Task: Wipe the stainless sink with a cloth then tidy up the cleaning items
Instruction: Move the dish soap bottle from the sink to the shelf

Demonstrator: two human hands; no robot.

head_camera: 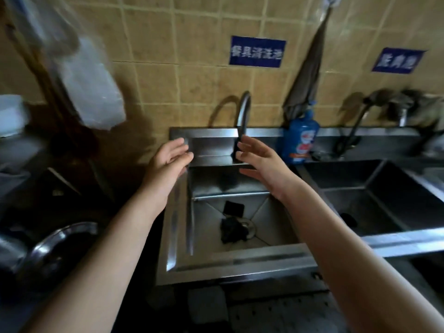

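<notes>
Item 1, left hand [168, 159]: fingers straight and loosely spread, palm turned inward, holding nothing.

Item 2, right hand [260, 164]: likewise spread and holding nothing, facing the left. Its fingertips were by the faucet [243, 111] spout; contact could not be told.

Item 3, stainless sink [240, 260]: lay beneath both hands.

Item 4, cloth [233, 230]: dark and crumpled, on the basin floor beside the drain, below the hands and between the forearms, well apart from either.

Item 5, dark square pad [233, 209]: just beyond the cloth.

Item 6, blue bottle [301, 138]: stood just right of the right hand.

Status, as judged: cloth not in hand, so no wiping was underway. Whether any wiping was done could not be told. Tidying of cloth, pad and bottle remained.
</notes>
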